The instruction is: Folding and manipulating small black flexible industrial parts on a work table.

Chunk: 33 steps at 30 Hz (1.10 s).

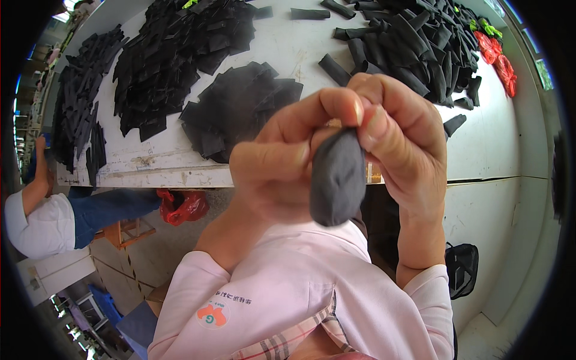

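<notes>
Both my hands, left and right, pinch a dark grey fabric piece, perhaps a rolled sock, held close at centre. Black fabric piles lie on the white desk at twelve o'clock.

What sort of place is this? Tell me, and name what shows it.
Probably a garment or sock workshop. A long white table carries heaps of black fabric pieces and rolled black pieces. Both hands hold a dark grey fabric piece, and another person sits alongside the table.
</notes>
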{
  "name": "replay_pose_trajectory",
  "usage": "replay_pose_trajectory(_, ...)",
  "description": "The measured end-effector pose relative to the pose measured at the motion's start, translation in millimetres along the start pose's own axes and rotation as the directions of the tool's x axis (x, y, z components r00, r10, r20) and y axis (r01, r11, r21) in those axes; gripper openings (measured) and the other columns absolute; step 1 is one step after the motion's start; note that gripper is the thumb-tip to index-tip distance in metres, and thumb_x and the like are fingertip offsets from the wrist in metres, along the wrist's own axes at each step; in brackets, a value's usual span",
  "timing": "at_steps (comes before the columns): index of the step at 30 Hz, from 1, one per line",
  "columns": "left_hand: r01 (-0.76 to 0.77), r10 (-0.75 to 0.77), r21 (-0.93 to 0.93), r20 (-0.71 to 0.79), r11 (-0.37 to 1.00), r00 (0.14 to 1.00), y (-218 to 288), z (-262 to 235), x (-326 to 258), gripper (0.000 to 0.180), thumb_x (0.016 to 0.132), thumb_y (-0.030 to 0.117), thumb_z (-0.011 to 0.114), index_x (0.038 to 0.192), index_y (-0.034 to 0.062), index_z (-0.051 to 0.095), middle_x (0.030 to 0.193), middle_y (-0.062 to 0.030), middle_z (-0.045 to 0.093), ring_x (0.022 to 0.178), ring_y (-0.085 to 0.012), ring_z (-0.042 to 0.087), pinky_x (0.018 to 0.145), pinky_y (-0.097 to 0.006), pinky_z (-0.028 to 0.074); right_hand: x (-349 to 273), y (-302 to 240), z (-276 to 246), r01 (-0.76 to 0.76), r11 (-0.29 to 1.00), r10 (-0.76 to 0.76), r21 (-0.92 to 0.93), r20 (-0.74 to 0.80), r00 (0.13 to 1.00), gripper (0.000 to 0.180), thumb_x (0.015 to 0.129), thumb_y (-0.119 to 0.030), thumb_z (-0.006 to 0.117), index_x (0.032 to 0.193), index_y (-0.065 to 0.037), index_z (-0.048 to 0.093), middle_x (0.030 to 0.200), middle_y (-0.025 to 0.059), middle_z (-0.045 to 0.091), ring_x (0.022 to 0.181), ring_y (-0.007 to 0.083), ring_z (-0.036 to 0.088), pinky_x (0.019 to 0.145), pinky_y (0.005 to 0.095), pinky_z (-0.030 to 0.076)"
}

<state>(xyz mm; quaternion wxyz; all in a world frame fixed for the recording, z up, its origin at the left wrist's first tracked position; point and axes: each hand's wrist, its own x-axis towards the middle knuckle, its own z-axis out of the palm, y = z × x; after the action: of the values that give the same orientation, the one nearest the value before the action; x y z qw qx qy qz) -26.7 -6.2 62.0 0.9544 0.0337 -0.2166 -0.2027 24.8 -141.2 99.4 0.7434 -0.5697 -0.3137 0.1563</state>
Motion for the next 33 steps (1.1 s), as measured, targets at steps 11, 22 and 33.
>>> replay_pose_trajectory(11, -0.162, -0.002, -0.201, -0.633, 0.966, 0.774, 13.7, -68.2, -11.8, 0.019, 0.085, 0.002, 0.042, 0.100, -0.0056, 0.051, 0.066, -0.0078, 0.056, 0.031, -0.0019, 0.027, 0.030, -0.015, 0.026, -0.9, 88.0, -32.2, -0.481, 0.810, 0.503, 0.335, 0.025, 0.864, 0.031, 0.084, -0.032, 0.056, 0.068, -0.006, 0.051, 0.058, -0.0049, 0.038, 0.052, 0.0023, 0.032, 0.043, 0.0172, 0.024)
replay_pose_trajectory(22, -0.340, -0.040, -0.344, -0.752, 0.875, 0.659, -5.7, -84.3, -22.4, 0.017, 0.084, 0.000, 0.040, 0.094, -0.0098, 0.048, 0.061, -0.0077, 0.051, 0.032, -0.0039, 0.029, 0.030, -0.015, 0.030, -15.6, 115.8, -44.6, -0.583, 0.741, 0.605, 0.332, 0.046, 0.795, 0.028, 0.085, -0.031, 0.054, 0.074, -0.005, 0.053, 0.060, -0.0044, 0.039, 0.053, 0.0029, 0.032, 0.045, 0.0173, 0.026)
replay_pose_trajectory(33, 0.181, 0.483, 0.777, -0.536, 0.603, 0.692, -19.6, -73.0, -29.5, 0.038, 0.083, 0.011, 0.057, 0.112, -0.0040, 0.038, 0.080, -0.0066, 0.056, 0.057, -0.0040, 0.046, 0.051, -0.019, 0.042, -14.9, 135.9, -49.3, -0.427, 0.886, 0.407, 0.182, 0.137, 0.903, 0.031, 0.087, -0.031, 0.051, 0.070, -0.005, 0.051, 0.060, -0.0048, 0.043, 0.056, 0.0034, 0.038, 0.049, 0.0175, 0.031)
